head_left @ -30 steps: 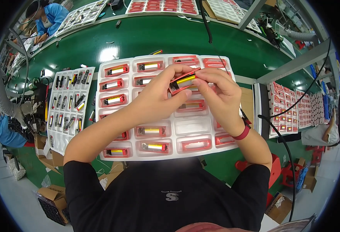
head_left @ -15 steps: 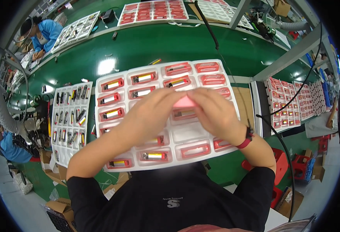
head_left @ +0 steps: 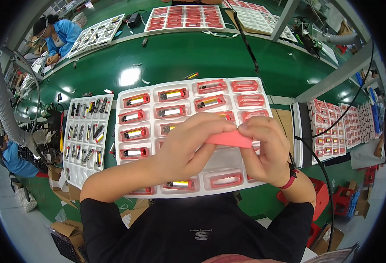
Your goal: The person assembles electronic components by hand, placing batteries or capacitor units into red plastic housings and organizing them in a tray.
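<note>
A flat pinkish-red casing is held up over the tray between both my hands. My left hand pinches its left end, with thumb and fingers closed on it. My right hand grips the right end, thumb and fingers bent around it. Underneath lies a large white moulded tray. Several of its pockets hold red casings with silver-and-yellow battery cells, such as this red casing. In the right column sits a red shell with no cell. My hands hide several pockets in the middle.
To the left, a white tray holds small battery assemblies. Filled trays stand at right, beyond a grey post. A loose cell part lies on the green bench past the tray. A coiled black cable hangs at the back. A co-worker sits at far left.
The pink casing now shows more of its length, tilted between my hands. My hands have shifted right and slightly toward me, and the whole view has moved a little.
</note>
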A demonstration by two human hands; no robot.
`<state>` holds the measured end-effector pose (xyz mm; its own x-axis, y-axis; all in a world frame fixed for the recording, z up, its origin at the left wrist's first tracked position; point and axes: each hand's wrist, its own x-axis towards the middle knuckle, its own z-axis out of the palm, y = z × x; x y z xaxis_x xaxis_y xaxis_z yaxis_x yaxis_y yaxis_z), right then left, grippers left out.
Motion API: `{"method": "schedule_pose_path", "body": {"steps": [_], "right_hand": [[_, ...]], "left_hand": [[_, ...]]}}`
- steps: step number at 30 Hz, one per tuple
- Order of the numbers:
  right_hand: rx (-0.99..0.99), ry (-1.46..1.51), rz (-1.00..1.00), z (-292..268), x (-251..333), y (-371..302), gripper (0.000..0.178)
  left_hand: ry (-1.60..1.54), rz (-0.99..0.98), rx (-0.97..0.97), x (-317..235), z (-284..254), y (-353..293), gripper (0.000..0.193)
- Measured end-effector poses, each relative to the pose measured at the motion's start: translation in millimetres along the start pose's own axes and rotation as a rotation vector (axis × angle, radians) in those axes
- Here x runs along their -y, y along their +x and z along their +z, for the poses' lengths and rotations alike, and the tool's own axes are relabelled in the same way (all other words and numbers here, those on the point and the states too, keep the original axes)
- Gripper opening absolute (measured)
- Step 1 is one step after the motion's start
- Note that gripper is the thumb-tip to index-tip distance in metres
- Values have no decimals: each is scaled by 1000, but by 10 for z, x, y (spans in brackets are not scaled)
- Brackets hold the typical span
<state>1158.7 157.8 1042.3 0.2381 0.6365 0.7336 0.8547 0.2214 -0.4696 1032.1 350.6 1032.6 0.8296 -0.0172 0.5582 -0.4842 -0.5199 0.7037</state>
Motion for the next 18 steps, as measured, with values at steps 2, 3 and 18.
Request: {"method": "schedule_pose_path", "body": {"steps": [2, 3, 18], "right_hand": [[116, -73, 104, -70, -30, 64, 34], [121, -70, 99, -126, -83, 124, 34], [1199, -183, 210, 1391, -3359, 1118, 51]], "left_hand": [[34, -61, 12, 5, -26, 7, 41], [68, -125, 27, 8, -38, -10, 40], [656, -52, 525, 261, 289, -276, 13]]}}
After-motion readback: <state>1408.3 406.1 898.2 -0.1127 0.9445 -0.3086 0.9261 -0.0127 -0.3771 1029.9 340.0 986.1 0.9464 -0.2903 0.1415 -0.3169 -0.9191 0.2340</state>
